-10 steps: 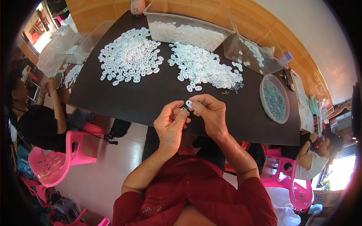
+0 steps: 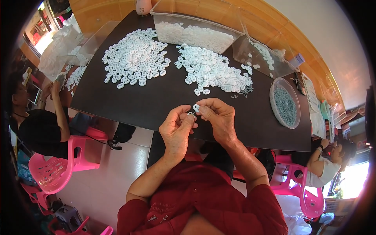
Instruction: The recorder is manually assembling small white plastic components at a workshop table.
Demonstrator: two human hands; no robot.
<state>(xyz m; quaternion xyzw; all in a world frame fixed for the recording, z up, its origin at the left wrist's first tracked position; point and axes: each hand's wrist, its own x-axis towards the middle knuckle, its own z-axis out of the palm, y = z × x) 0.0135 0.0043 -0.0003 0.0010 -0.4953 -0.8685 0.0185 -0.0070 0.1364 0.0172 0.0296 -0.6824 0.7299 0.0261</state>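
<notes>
dark table: white heaps at ten and one o'clock, clear bin at twelve, round tub at three.

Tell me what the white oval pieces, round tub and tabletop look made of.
White oval pieces: probably plastic, smooth; identical shapes suggest moulding. Round tub: likely clear, smooth plastic; its rim looks translucent. Tabletop: perhaps laminate, dark and satin; no grain discernible, painted board possible.

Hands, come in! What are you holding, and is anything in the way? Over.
Left hand: pinching small pale piece. Right hand: pinching white oval piece, close by. No obstacle seen between them; loose white pile lies beyond.
</notes>
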